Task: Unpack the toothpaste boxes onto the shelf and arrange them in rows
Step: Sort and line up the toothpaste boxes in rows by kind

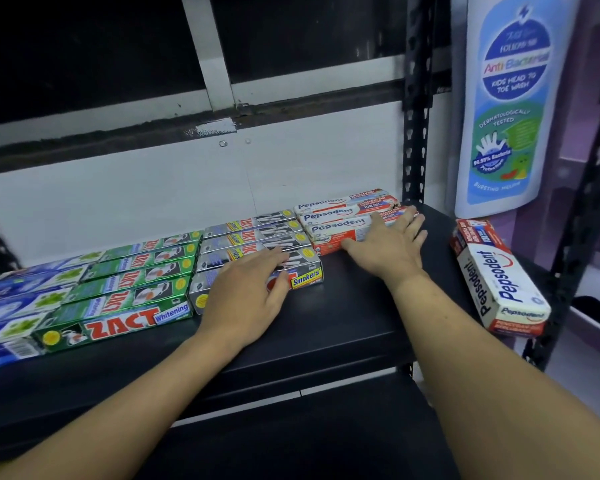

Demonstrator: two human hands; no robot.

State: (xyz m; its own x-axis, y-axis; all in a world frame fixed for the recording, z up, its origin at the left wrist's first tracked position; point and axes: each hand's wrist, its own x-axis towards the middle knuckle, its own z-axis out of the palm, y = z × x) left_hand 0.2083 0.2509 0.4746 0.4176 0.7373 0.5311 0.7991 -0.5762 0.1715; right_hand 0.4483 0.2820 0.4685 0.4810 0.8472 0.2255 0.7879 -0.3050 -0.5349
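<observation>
From the head camera, the only view, the dark shelf [343, 306] already carries four blocks of toothpaste laid flat and side by side: blue boxes [11, 306] at the far left, green Whitening boxes [129, 292] next to them, silver Smokers boxes [250, 233] in the middle, and red-and-white Pepsodent boxes [340, 211] at the back right, close to the upright post [418, 98]. The left hand [246, 292] lies palm down on the front Smokers box, its fingers [274, 261] straight and close together, pressing rather than gripping. The right hand [388, 244] rests flat on the front Pepsodent box, fingers [409, 220] straight and slightly spread, the thumb against the box's front edge. Neither hand holds anything; both seem to be squaring up their rows. Most of the job looks done, since the blocks sit in tidy lines. What appears left is the loose Pepsodent pack [499, 282], which lies crooked at the right end of the shelf, well apart from its row; how many boxes it holds I cannot tell. It likely needs to join the Pepsodent block. A large bottle [513, 98] stands beyond the post.
</observation>
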